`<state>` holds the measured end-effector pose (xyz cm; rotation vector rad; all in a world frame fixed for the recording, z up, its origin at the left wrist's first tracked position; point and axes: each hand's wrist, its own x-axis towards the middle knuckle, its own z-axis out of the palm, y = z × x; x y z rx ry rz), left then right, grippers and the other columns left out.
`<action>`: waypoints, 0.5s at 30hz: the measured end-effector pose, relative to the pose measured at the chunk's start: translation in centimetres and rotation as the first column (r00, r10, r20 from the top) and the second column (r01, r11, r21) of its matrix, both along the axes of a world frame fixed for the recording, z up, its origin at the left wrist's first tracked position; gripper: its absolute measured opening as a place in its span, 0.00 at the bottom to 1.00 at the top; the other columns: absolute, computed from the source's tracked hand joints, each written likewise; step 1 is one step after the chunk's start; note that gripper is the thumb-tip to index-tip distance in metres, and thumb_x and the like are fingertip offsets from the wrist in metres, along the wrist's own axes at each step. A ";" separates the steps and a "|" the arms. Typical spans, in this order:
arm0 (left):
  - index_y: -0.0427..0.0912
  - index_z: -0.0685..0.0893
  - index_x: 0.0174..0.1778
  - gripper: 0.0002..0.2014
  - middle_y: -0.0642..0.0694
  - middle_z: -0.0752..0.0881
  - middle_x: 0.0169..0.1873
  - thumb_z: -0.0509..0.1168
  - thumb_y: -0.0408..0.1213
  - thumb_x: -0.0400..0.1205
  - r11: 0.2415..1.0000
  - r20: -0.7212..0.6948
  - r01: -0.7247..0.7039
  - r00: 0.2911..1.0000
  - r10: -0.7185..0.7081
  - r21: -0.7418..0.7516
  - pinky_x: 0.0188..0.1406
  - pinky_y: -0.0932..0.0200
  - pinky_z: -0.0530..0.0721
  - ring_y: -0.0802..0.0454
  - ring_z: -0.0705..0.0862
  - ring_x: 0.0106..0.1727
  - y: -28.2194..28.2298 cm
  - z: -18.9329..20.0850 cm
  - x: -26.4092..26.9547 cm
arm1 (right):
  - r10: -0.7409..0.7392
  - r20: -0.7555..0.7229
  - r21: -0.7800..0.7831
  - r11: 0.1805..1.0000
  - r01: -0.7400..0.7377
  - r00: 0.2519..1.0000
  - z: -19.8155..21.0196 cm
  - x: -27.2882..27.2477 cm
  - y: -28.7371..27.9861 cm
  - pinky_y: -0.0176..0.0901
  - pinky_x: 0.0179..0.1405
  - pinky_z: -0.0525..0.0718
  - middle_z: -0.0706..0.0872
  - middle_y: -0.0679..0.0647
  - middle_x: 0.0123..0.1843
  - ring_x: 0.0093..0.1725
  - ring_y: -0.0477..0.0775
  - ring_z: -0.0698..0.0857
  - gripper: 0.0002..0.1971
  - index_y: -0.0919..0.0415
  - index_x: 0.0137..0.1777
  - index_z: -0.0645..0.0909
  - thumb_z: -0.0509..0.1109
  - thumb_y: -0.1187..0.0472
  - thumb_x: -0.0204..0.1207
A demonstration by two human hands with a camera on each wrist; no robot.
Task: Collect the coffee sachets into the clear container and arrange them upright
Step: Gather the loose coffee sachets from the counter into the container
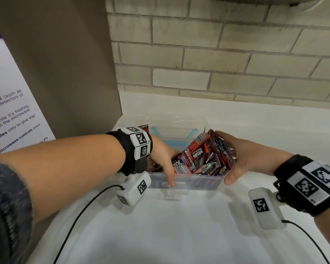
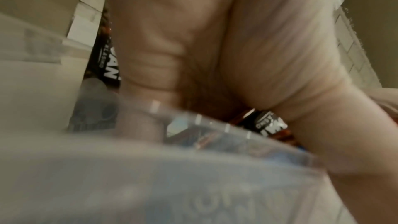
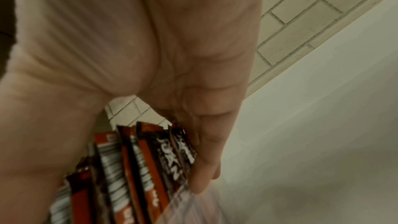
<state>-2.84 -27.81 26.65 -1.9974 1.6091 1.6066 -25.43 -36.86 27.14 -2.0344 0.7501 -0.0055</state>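
the clear container (image 1: 185, 182) is sitting on the white counter (image 1: 179, 235), near the brick wall (image 1: 217, 54) and a brown panel (image 1: 65, 63) on the left. red and black coffee sachets (image 1: 202, 155) are filling it, most leaning in a jumbled stack, some lying flat. the left hand (image 1: 160, 157) is reaching inside, its thumb hooking over the near wall; whether its hidden fingers are curling round a sachet i cannot tell. the right hand (image 1: 240, 155) is spreading, fingers fairly straight, pressing the right side of the stack, thumb outside the near right corner. open counter is lying in front.
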 end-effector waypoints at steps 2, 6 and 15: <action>0.51 0.61 0.81 0.51 0.45 0.73 0.76 0.81 0.44 0.63 0.998 0.052 0.066 0.997 -0.065 -0.016 0.73 0.44 0.74 0.43 0.71 0.77 0.2 0.5 -0.3 | -0.016 -0.026 -0.031 0.999 0.016 1.000 -0.5 -0.2 -0.2 0.49 0.74 0.74 0.79 0.42 0.71 0.72 0.46 0.77 0.70 0.43 0.83 0.52 0.89 0.58 0.39; 0.50 0.49 0.85 0.36 0.47 0.61 0.83 0.62 0.49 0.85 0.987 0.239 0.158 0.960 -0.144 -0.039 0.62 0.58 0.67 0.46 0.60 0.82 0.0 1.3 -0.4 | -0.117 0.014 -0.024 0.993 0.118 0.993 -1.3 -0.3 -0.3 0.43 0.68 0.78 0.72 0.43 0.76 0.72 0.50 0.75 0.72 0.43 0.83 0.51 0.88 0.55 0.37; 0.52 0.61 0.81 0.53 0.50 0.75 0.75 0.84 0.37 0.62 0.997 -0.013 -0.008 1.000 0.007 -0.082 0.76 0.44 0.73 0.48 0.72 0.76 0.4 -0.6 -0.1 | -0.145 0.133 0.186 0.975 0.119 0.980 -2.1 0.6 -0.6 0.41 0.59 0.84 0.77 0.44 0.70 0.66 0.46 0.80 0.69 0.35 0.78 0.52 0.87 0.71 0.41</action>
